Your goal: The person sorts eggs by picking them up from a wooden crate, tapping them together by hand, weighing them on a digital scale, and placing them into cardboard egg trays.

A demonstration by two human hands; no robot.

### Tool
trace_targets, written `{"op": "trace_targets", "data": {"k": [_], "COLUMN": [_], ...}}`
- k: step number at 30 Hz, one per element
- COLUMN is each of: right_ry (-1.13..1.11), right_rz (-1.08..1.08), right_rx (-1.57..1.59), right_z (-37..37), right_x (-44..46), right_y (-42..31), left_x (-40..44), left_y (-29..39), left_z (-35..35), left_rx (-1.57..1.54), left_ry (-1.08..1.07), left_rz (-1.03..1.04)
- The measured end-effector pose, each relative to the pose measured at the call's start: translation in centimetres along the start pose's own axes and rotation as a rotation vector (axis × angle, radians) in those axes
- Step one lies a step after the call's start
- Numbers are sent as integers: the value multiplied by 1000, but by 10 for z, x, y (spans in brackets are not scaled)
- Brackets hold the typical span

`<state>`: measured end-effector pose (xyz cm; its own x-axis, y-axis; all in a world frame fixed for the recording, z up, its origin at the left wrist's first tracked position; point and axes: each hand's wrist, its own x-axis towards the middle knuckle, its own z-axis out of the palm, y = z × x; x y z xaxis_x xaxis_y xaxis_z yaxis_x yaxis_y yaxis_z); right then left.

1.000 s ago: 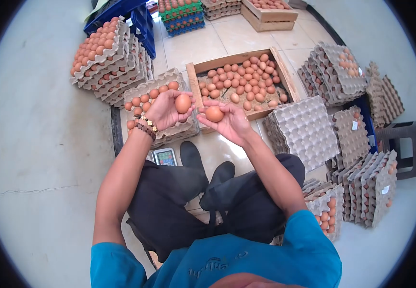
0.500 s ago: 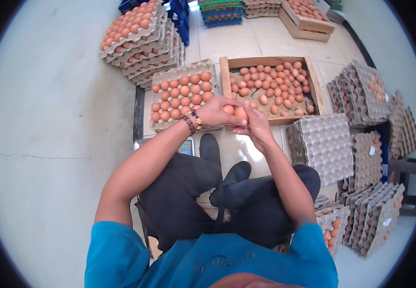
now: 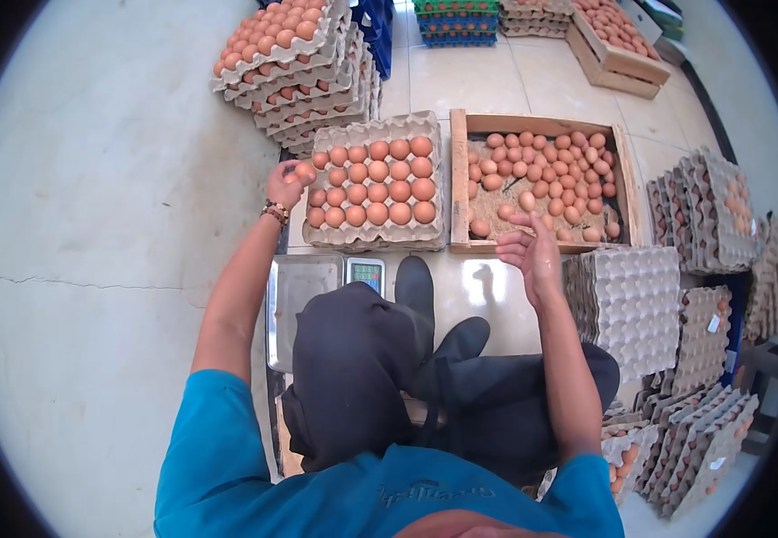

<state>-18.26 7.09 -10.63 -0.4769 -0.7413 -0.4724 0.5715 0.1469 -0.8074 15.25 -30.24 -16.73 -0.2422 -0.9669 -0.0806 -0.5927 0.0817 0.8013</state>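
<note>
My left hand (image 3: 286, 186) holds brown eggs (image 3: 303, 170) at the left edge of a grey egg tray (image 3: 376, 235). Rows of eggs fill much of this tray, which tops a low stack. Over the near edge of a wooden crate (image 3: 635, 186), my right hand (image 3: 537, 255) has its fingers apart and holds nothing. Loose eggs (image 3: 568, 182) lie inside the crate on a grainy bedding, mostly toward its back and right.
A scale (image 3: 304, 300) sits below the tray beside my knee. Tall stacks of filled trays (image 3: 295, 81) stand at back left and right (image 3: 703, 215). Empty trays (image 3: 635, 300) are piled right of my legs. Another egg crate (image 3: 617, 58) is at back right.
My hands have separated. The left moved left with eggs to the tray's edge; the right came away from the eggs and opened near the crate. The view has shifted left.
</note>
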Motion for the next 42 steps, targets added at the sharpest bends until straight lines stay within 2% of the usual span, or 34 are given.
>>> {"op": "trace_targets", "data": {"k": [2,3,7,11,14,18,24,27,30,31,34,37,40,42], "right_ry": [36,51,97,134,136,133,141,148,150,150,140,147,182,198], "right_rz": [-23,-36,-81,-78,-87,-86,-76,-78,-76,-71,-71,-69,-61,-58], "right_rx": [15,22,30,60,64,74,76,91,114,120,140,136,124,116], "right_z": [-1,-3,-7,-11,-12,-13,-17,-20,-24,-24,-26,-27,-27,-27], "right_x": [3,5,13,20,22,22,23,21,21,22,27,29,34,37], "right_y": [-2,-1,-1,2,4,6,5,3,6,6,8,10,13,14], "left_x": [13,15,9,49,52,55,52,62,81,87,90,100,101,106], "left_y": [-29,-29,-10,-40,-25,-7,6,14,19,20,27,20,12,4], "left_z": [9,13,21,12,2,3,8,2,-8,-13,1,9,29,35], "left_rx": [148,202,375,178,299,265,256,132,-838,-893,-826,-637,-460,-494], "left_ry": [87,89,45,-19,-102,-180,-102,12,-57,-181,-129,-182,50,68], "left_rz": [229,169,152,129,153,-139,-327,-375,-514,-501,-384,-212,-119,-72]}}
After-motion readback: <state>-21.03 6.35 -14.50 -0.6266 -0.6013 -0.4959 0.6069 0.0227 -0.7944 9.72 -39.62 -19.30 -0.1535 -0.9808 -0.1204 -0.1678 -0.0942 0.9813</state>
